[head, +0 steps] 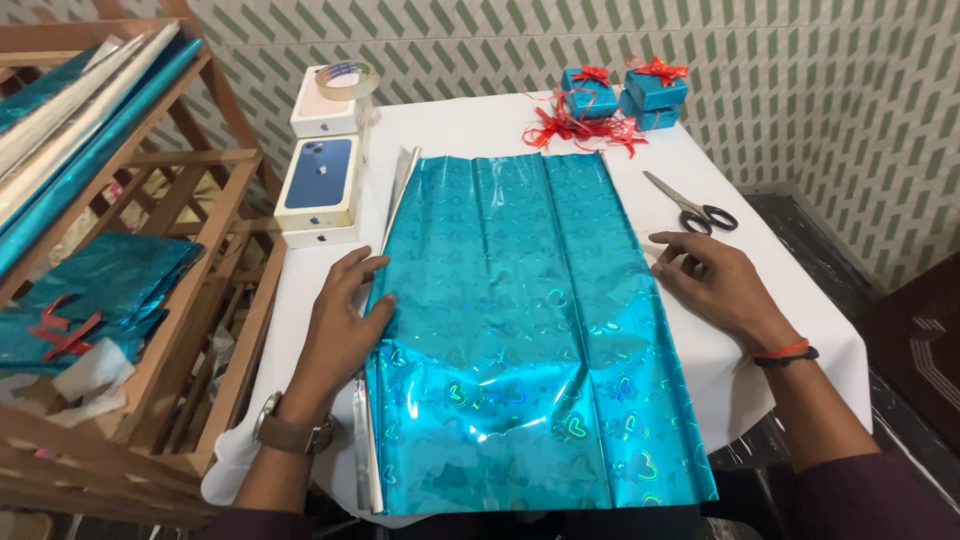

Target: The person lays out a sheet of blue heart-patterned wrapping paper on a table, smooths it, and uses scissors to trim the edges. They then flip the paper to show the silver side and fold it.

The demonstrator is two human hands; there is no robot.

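One sheet of shiny blue wrapping foil (520, 330) with a heart pattern lies flat on the white-covered surface (800, 330), its near edge hanging over the front rim. The left hand (345, 315), palm down with fingers spread flat, rests on the foil's left edge, where a thin silvery underside shows along the fold. A brown watch (292, 432) sits on that wrist. The right hand (715, 280) lies open and flat on the cloth just beside the foil's right edge, holding nothing; its wrist carries two thin bands (785, 352), one red and one dark.

Just beyond the right hand lies one pair of scissors (692, 205) with black handles. Left of the foil, two white phone boxes (322, 150) sit one behind the other, and one roll of clear tape (346, 78) rests on the farther box. At the far edge stand three small blue gift boxes (622, 95), with a loose tangle of red ribbon (580, 130) in front. At the left, a wooden rack (190, 300) holds more blue foil, folded and rolled.
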